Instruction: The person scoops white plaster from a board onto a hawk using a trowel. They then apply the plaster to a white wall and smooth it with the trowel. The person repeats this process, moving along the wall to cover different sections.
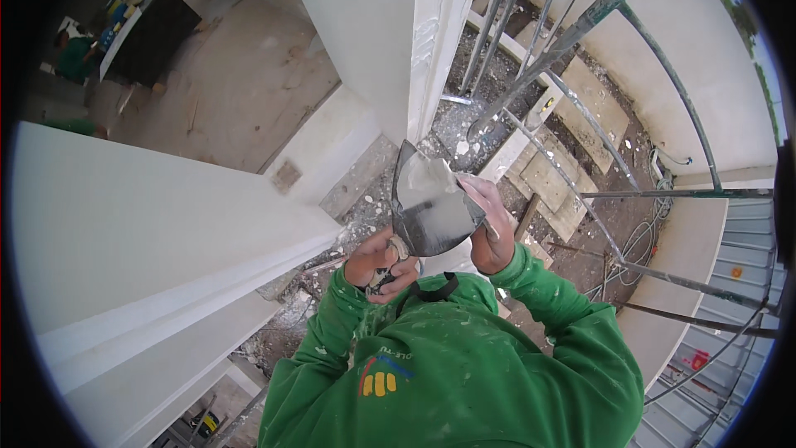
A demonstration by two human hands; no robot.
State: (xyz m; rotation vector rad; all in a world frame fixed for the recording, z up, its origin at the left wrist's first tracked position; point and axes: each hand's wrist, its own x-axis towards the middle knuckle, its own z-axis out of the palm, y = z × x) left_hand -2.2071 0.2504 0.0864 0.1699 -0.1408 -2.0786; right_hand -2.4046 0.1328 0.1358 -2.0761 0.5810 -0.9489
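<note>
In front of my chest is a broad, dark trowel [435, 224], its curved blade coated with wet white plaster [427, 178] on the upper part. My left hand [381, 270] is closed near the blade's lower left corner, around a crusted, handle-like part. My right hand [491, 224], whitened with plaster, has its fingers bent together against the blade's right edge. What those fingers hold, if anything, is hidden. Both forearms wear green sleeves spotted with white.
White walls [157, 224] and a wall edge [423, 41] stand at left and ahead. Metal scaffold bars [580, 21] cross the right side. Boards [547, 174] and a coiled hose [643, 236] lie on the debris-strewn ground. Through an opening, a person [76, 58] is beside a loaded table [137, 12].
</note>
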